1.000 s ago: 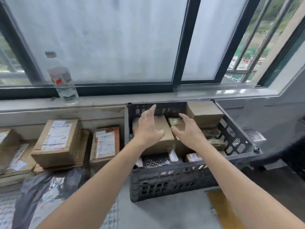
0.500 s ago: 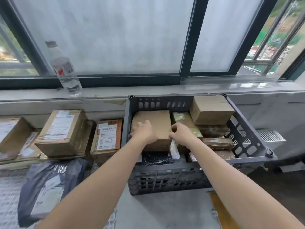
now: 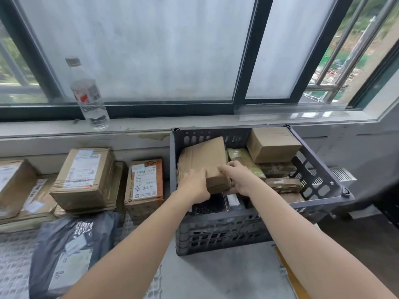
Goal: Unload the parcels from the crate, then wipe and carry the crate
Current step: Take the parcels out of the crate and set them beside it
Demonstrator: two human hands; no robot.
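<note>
A labelled cardboard box [image 3: 86, 175] sits on a stack of flatter cartons at the left, below a windowsill [image 3: 140, 124]. A grey plastic mailer [image 3: 64, 251] lies in front of it. A clear water bottle [image 3: 89, 98] stands upright on the sill. Just to the right of the stack lies an orange-brown parcel [image 3: 144, 182] with a white shipping label.

Next comes the dark grey slotted plastic crate [image 3: 216, 234], set against the wall under the window and holding several parcels. Two bare arms reach into it. The left hand [image 3: 194, 184] grips the near left corner of a flat cardboard parcel [image 3: 205, 160]. The right hand [image 3: 239, 180] holds its near right edge, fingers curled over the top. The hands are close together, with only the parcel between them. The parcel is tilted, its far end raised towards the crate's back wall.

Farther right in the crate lie a green-wrapped parcel [image 3: 241, 158], a small cardboard box [image 3: 273, 144] in the back corner, and a brown taped packet [image 3: 282, 184].
</note>
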